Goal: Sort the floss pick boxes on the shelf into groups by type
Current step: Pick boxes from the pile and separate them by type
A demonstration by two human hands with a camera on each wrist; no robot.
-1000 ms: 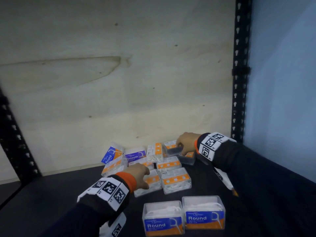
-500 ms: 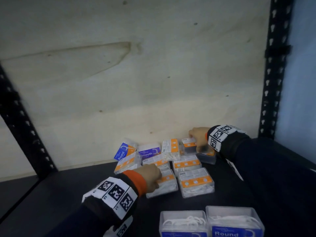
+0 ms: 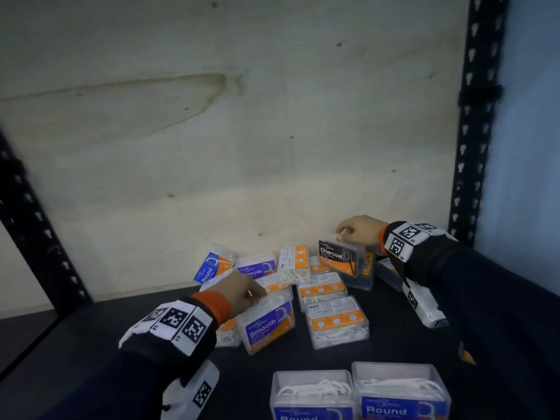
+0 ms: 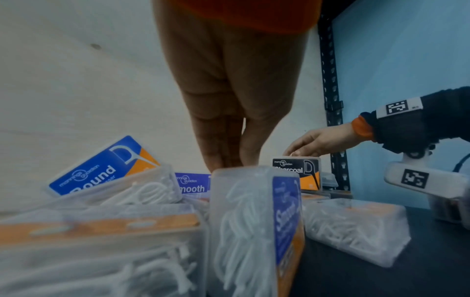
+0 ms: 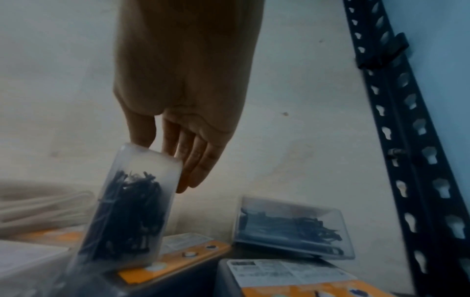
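A heap of clear floss pick boxes lies on the dark shelf (image 3: 91, 344) against the back board. My left hand (image 3: 257, 295) grips the top edge of a purple "Smooth" box (image 3: 266, 325) and holds it tipped on edge, label towards me; the left wrist view shows the fingers (image 4: 221, 144) on that Smooth box (image 4: 254, 221). My right hand (image 3: 344, 233) pinches the top of a black "Charcoal" box (image 3: 339, 257) standing upright at the back right. In the right wrist view, thumb and fingers (image 5: 198, 160) clamp the Charcoal box (image 5: 132, 201), full of black picks.
Two "Round" boxes (image 3: 312, 395) (image 3: 400, 392) stand side by side at the front. Label-down orange boxes (image 3: 336, 321) lie between my hands. Another box of black picks (image 5: 292, 227) lies by the right post (image 3: 475, 116). A left post (image 3: 39, 237) and plywood back board bound the shelf.
Both hands have tipped their boxes up from lying label-down, so the Smooth and Charcoal labels now face me. The head view has shifted, and the front Round boxes sit lower in frame.
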